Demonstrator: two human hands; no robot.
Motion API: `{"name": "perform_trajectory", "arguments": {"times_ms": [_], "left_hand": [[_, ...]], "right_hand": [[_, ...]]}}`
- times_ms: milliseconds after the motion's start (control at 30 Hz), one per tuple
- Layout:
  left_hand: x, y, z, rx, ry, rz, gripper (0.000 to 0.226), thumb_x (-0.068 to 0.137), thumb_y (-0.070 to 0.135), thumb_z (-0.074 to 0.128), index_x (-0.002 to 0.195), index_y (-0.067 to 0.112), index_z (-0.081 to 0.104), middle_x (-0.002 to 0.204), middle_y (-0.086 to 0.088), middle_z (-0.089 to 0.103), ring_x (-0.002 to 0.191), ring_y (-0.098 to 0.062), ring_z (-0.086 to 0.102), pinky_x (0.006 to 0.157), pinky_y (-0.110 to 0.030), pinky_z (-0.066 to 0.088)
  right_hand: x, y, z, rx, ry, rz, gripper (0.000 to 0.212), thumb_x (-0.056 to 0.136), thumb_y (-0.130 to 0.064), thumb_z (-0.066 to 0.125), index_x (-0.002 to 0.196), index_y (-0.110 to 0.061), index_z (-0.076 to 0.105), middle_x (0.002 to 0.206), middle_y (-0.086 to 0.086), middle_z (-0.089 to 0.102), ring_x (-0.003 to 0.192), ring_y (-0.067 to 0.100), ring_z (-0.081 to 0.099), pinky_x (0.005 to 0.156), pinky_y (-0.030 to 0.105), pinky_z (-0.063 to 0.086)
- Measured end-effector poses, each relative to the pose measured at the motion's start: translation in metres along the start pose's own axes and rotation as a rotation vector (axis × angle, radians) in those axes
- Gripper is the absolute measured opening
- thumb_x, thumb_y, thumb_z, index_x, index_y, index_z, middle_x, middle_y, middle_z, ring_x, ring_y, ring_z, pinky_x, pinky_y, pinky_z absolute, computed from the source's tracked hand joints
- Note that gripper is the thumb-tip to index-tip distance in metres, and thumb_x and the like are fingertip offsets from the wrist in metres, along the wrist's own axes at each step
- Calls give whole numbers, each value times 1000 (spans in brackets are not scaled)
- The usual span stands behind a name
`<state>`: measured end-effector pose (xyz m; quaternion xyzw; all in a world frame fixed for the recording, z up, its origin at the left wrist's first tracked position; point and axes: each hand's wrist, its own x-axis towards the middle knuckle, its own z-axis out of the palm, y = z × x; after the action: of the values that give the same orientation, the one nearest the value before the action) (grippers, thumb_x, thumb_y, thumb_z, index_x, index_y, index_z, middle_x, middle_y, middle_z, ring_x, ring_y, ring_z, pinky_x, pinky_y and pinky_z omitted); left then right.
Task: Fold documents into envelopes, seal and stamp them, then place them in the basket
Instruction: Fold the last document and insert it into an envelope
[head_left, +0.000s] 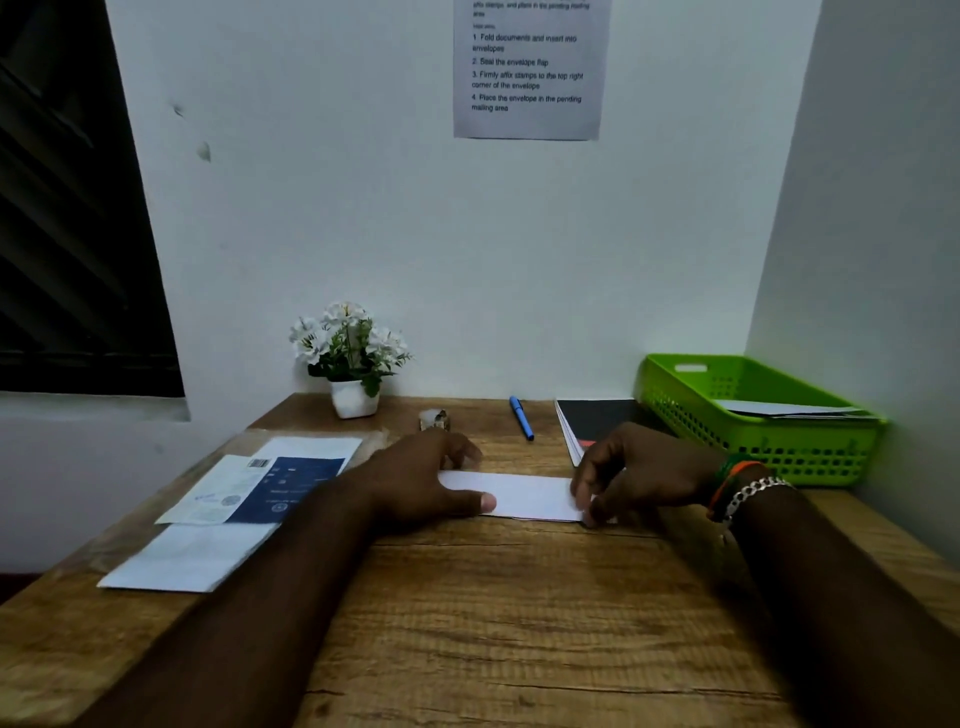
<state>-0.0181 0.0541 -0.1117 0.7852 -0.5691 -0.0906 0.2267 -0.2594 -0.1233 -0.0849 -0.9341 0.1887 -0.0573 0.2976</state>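
Folded white document (524, 496) flat on the wooden surface (519, 623), just past centre toward 12 o'clock, pinned between both hands. Left hand (421, 483) spread flat, fingers straight, pressing the paper's left end, thumb laid along its near edge. Right hand (639, 475) at the 3 o'clock end of the paper, fingers curled down and pinching the right edge against the surface; orange and green bands and a silver chain bracelet (753, 493) on that wrist. At 9 o'clock, a loose pile of papers (208, 551): a white sheet underneath, a printed leaflet with a dark blue panel (288, 488) on top, well apart from the folded document. Toward 12 o'clock against the wall, a small white pot of white flowers (350, 358), then a small crumpled clear object (434, 420), too blurred to identify, then a blue pen (521, 417) lying near it. At 1 o'clock, a black-covered notebook (597, 421), partly hidden behind the right hand. At 2 o'clock, a green perforated basket (727, 421) in the corner, with white envelopes or sheets (789, 409) lying inside. On the wall above, a printed instruction sheet (527, 73) listing numbered steps.
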Motion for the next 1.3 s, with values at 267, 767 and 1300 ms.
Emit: {"name": "perform_trajectory", "arguments": {"times_ms": [267,767,1300], "left_hand": [[-2,11,-5,-51,-14,58,63,68,54,88,122,44,57,125,19,49,117,-4,46,95,-28,42],[6,40,-1,-10,473,340,12,93,46,65,82,40,65,92,22,67,96,2,55,98,-23,26],[8,23,2,-414,392,218,7,91,30,74,90,23,77,89,11,75,89,0,67,76,-17,45]], "right_hand": [[20,-16,33,-161,344,-84,13,88,-39,73,96,-28,74,89,-19,67,85,-2,59,74,16,43],[26,-28,29,30,525,-265,22,87,-41,72,83,-20,72,83,-2,73,85,20,67,78,39,52],[16,-5,13,172,523,-136,9,86,-21,77,81,-13,78,85,11,76,74,8,61,70,29,48]]}}
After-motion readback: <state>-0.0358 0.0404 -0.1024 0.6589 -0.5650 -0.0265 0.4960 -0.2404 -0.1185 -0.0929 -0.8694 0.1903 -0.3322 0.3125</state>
